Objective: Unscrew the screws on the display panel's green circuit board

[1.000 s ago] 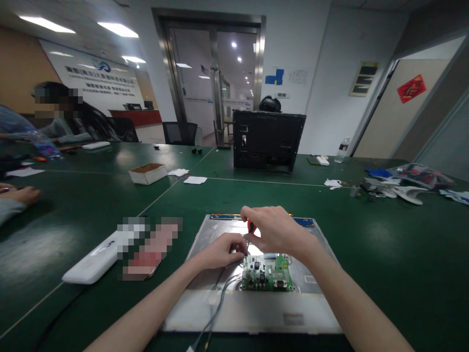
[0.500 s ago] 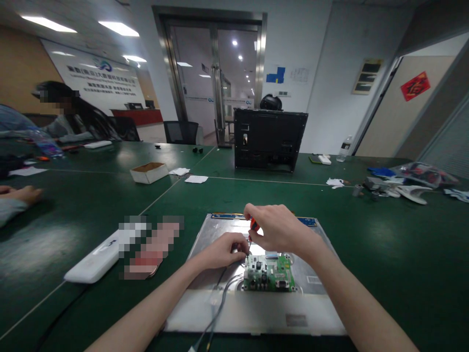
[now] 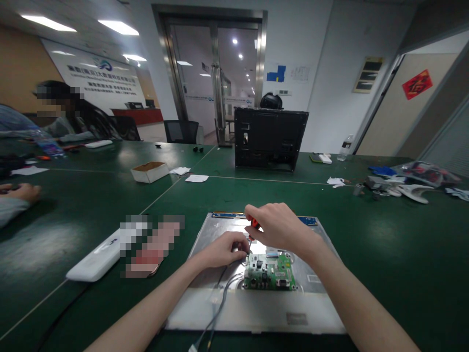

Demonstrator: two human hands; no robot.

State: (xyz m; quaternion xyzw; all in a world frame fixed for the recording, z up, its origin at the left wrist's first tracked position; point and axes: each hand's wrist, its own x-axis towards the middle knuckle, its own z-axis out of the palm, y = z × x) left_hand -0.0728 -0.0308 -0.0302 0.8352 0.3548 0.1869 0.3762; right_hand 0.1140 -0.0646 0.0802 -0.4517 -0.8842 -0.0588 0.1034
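Note:
My right hand [image 3: 280, 226] is closed round the red and black handle of a screwdriver [image 3: 254, 224]. Its thin shaft points down at the upper left corner of a green circuit board [image 3: 269, 272]. Right by that tip, my left hand [image 3: 226, 248] has its thumb and fingers curled into a pinch; whatever sits between them is hidden. Under both hands lies a flat display panel [image 3: 256, 313], metal back upward, with the board on it. Grey cables [image 3: 223, 302] run from the board's left side over the panel's near edge.
Left of the panel lie a white power bank-like block [image 3: 97, 259] and a blurred pink phone-like item [image 3: 148, 261]. Farther off are an open box [image 3: 149, 172] and a black monitor housing [image 3: 271, 139]. Bagged items [image 3: 425, 173] lie right. A co-worker's hand [image 3: 24, 192] rests left.
Both my hands and the screwdriver stay almost where they were. The co-worker's hand at the left has shifted slightly, and the whole view has moved a little.

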